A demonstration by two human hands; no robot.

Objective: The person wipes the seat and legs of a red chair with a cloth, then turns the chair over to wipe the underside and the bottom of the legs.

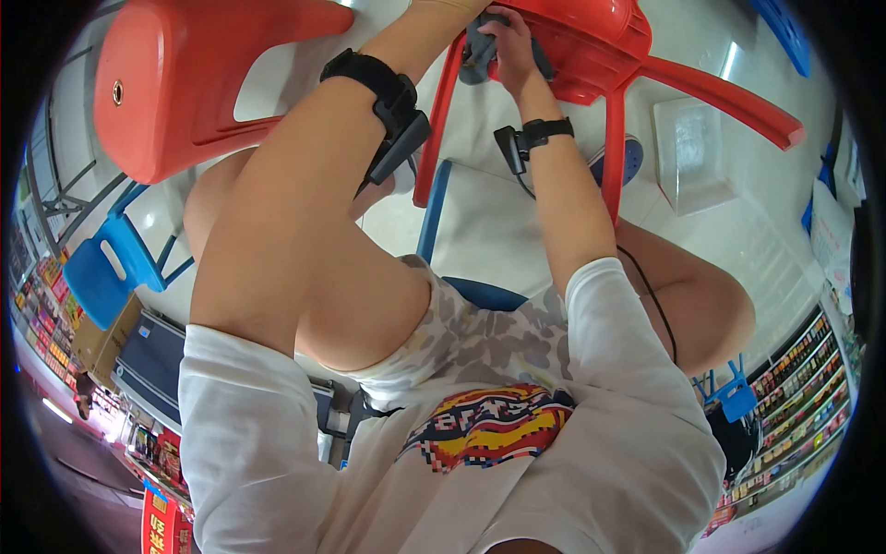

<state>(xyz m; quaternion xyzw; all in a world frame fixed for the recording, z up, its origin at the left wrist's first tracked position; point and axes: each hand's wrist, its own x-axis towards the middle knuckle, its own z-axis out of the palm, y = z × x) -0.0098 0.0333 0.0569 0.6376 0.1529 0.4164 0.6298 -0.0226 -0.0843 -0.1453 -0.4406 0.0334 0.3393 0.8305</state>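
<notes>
A person [646,452] in one white printed T-shirt [249,425] and one pair of pale camouflage shorts [498,342] sits on one low blue seat [484,294], both bare arms reaching toward the top of the view. The right hand [509,44] has its grip closed around one soft dark grey cloth [477,55], and the cloth lies against one glossy red plastic stool [591,46] at the top centre. Three of the stool's legs show: one to each side of the right forearm [563,194], and a third angled out to the right. The left forearm [415,37] runs up to the top edge; the left hand lies beyond it, so the state of that grip cannot be told.

Two black wrist straps carry boxy black devices, one on the left arm [397,111] and one on the right [535,137]. One thin black cable [660,309] crosses the right leg.

A second stool, of smooth orange-red plastic [148,83], is tipped at the upper left, its seat facing left, with two legs visible. One shallow white rectangular tray [692,152] rests on the pale shiny floor [766,240], near one dark blue shoe [630,162]. Two small blue chairs stand farther off, one at the left [111,258] and one at the right [736,399], the latter near shelves of small packaged goods [803,397].
</notes>
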